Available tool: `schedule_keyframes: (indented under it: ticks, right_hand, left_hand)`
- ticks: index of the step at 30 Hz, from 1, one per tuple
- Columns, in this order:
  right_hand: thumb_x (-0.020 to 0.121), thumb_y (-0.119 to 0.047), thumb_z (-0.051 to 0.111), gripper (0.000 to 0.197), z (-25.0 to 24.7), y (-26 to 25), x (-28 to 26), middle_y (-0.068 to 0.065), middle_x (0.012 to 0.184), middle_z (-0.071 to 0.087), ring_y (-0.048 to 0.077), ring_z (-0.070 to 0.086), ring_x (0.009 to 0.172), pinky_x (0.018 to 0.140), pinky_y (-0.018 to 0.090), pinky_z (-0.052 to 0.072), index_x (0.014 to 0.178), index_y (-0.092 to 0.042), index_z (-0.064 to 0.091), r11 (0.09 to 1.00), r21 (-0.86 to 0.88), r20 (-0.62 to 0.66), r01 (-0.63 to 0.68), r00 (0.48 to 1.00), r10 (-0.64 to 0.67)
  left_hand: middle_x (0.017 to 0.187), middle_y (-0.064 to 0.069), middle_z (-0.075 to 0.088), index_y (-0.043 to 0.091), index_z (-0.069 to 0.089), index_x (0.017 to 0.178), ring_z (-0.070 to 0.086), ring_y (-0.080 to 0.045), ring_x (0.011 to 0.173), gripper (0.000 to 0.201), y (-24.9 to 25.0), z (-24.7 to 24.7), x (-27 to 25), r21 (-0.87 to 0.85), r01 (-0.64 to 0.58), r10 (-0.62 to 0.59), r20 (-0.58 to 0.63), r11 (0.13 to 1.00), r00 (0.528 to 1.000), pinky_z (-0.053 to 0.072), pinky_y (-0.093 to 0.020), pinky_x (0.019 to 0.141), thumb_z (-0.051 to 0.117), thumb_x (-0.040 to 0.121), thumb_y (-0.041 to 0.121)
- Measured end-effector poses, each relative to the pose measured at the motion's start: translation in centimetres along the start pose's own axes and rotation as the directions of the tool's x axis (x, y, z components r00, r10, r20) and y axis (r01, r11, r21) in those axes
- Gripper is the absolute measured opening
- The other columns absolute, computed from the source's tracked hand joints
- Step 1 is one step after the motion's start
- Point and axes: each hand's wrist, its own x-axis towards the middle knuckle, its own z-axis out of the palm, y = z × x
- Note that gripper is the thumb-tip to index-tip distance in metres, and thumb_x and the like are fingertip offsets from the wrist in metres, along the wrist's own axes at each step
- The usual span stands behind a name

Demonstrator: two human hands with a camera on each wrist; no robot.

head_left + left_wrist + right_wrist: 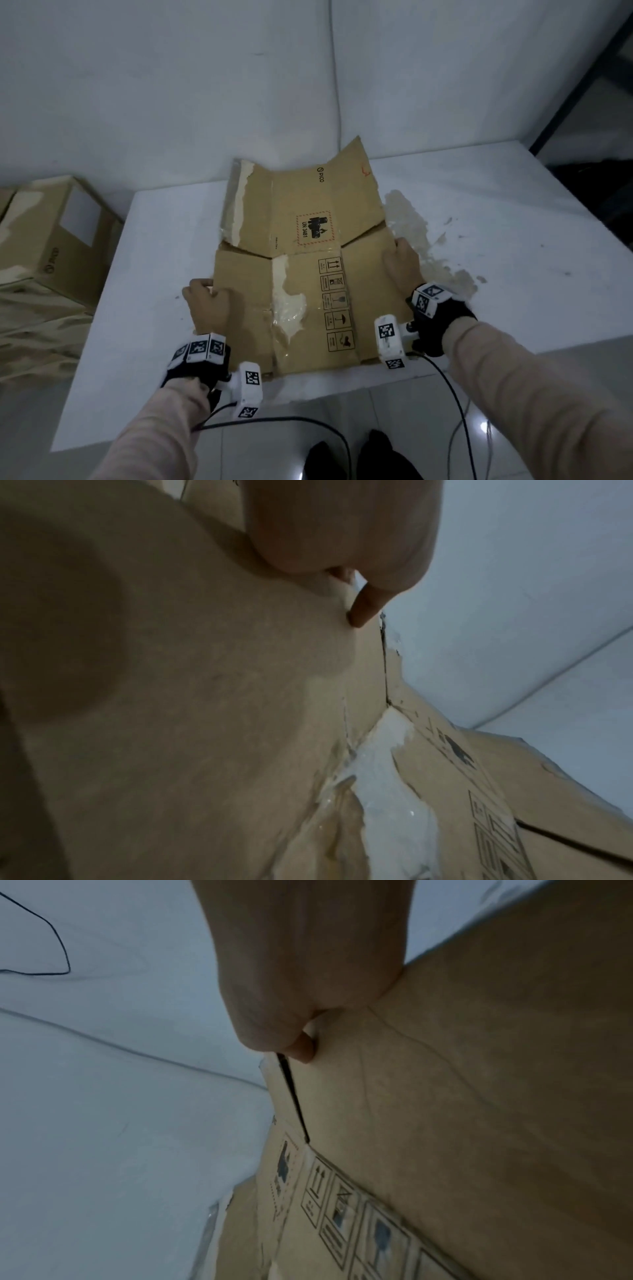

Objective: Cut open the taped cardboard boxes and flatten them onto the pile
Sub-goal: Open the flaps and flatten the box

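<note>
A flattened brown cardboard box with torn tape strips and printed handling symbols lies on the white table; its far flaps tilt up against the wall. My left hand grips the box's left edge, thumb on top. My right hand grips the right edge in the same way. In the left wrist view the left hand holds the cardboard with its thumb pressed to the panel. The right wrist view shows the right hand pinching the cardboard beside a slit between flaps.
A closed brown box stands left of the table, with a pile of flattened cardboard in front of it. A rough torn patch marks the tabletop. Cables hang over the near edge. A white wall rises behind.
</note>
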Motion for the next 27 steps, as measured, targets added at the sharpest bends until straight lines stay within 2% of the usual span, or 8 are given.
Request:
schedule_keyframes:
  ticks: [3, 5, 12, 16, 20, 23, 25, 27]
  right_hand:
    - [0.087, -0.004, 0.04, 0.008, -2.3, 0.4, -0.7, 0.008, 0.088, 0.051, 0.021, 0.048, 0.083, 0.072, 0.031, 0.037, 0.084, -0.01, 0.044, 0.995, 0.064, -0.117, 0.079, 0.991, -0.071]
    - [0.084, -0.001, 0.039, 0.016, -4.6, 1.0, -0.9, 0.004, 0.076, 0.048, 0.02, 0.045, 0.075, 0.065, 0.03, 0.034, 0.073, -0.012, 0.038, 0.986, 0.117, -0.207, 0.12, 0.974, -0.094]
    - [0.084, -0.003, 0.043, 0.025, -14.6, 2.3, 0.9, 0.001, 0.064, 0.041, 0.016, 0.034, 0.059, 0.053, 0.03, 0.026, 0.063, -0.011, 0.033, 0.976, 0.12, -0.441, 0.18, 0.891, -0.11]
    - [0.082, -0.005, 0.044, 0.019, -21.3, 4.2, 3.3, 0.012, 0.071, 0.047, 0.022, 0.038, 0.067, 0.059, 0.033, 0.028, 0.065, -0.007, 0.037, 0.984, 0.093, -0.504, 0.149, 0.859, -0.083]
    - [0.086, -0.013, 0.044, 0.017, -28.0, 6.1, 6.1, 0.008, 0.073, 0.048, 0.021, 0.041, 0.072, 0.067, 0.029, 0.032, 0.069, -0.012, 0.043, 0.992, 0.028, -0.473, 0.121, 0.876, -0.093]
    - [0.073, -0.024, 0.039, 0.016, -32.5, 7.4, 8.1, 0.009, 0.07, 0.043, 0.025, 0.037, 0.07, 0.064, 0.032, 0.028, 0.07, -0.009, 0.041, 0.993, 0.021, -0.472, 0.114, 0.877, -0.091]
    - [0.074, -0.025, 0.04, 0.024, -35.0, 8.4, 9.5, 0.015, 0.083, 0.049, 0.026, 0.044, 0.077, 0.067, 0.032, 0.032, 0.084, -0.005, 0.049, 0.996, -0.009, -0.433, 0.092, 0.897, -0.087]
    - [0.084, -0.019, 0.042, 0.019, -37.0, 9.5, 11.2, 0.016, 0.091, 0.052, 0.028, 0.048, 0.083, 0.071, 0.032, 0.034, 0.094, -0.005, 0.05, 0.995, -0.063, -0.355, 0.077, 0.93, -0.094]
  left_hand:
    - [0.117, -0.019, 0.043, -0.002, 0.05, 0.11, 0.041, -0.021, 0.083, 0.025, 1.6, 0.1, -1.2, -0.063, -0.09, 0.09, -0.015, 0.994, 0.996, 0.032, -0.032, 0.076, 0.047, 0.085, 0.001]
    - [0.114, -0.016, 0.042, 0.001, 0.05, 0.106, 0.042, -0.022, 0.083, 0.022, 3.0, 0.9, -2.0, -0.118, -0.132, 0.132, -0.011, 0.984, 0.991, 0.034, -0.033, 0.076, 0.047, 0.084, 0.002]
    - [0.104, -0.007, 0.038, 0.005, 0.051, 0.102, 0.041, -0.02, 0.086, 0.016, 9.7, 7.3, -5.9, -0.232, -0.225, 0.227, -0.019, 0.946, 0.974, 0.033, -0.029, 0.076, 0.05, 0.086, 0.004]
    - [0.105, -0.006, 0.037, 0.002, 0.052, 0.106, 0.04, -0.019, 0.089, 0.021, 13.3, 12.7, -9.0, -0.253, -0.24, 0.249, 0.006, 0.937, 0.968, 0.034, -0.029, 0.08, 0.053, 0.086, 0.006]
    - [0.107, -0.008, 0.038, 0.003, 0.051, 0.105, 0.041, -0.021, 0.091, 0.019, 16.3, 18.2, -13.1, -0.263, -0.242, 0.258, 0.028, 0.934, 0.966, 0.036, -0.031, 0.081, 0.053, 0.086, 0.005]
    - [0.115, -0.018, 0.042, -0.003, 0.051, 0.11, 0.043, -0.025, 0.093, 0.023, 18.5, 22.4, -15.5, -0.249, -0.271, 0.301, 0.092, 0.93, 0.949, 0.033, -0.029, 0.079, 0.052, 0.087, 0.001]
    - [0.118, -0.02, 0.041, -0.003, 0.049, 0.112, 0.041, -0.024, 0.092, 0.024, 19.5, 24.8, -16.9, -0.238, -0.291, 0.334, 0.167, 0.927, 0.928, 0.035, -0.031, 0.08, 0.051, 0.088, -0.001]
    - [0.118, -0.02, 0.04, 0.002, 0.047, 0.108, 0.044, -0.027, 0.094, 0.021, 20.0, 27.1, -18.2, -0.216, -0.306, 0.358, 0.268, 0.927, 0.895, 0.041, -0.038, 0.085, 0.051, 0.088, -0.002]
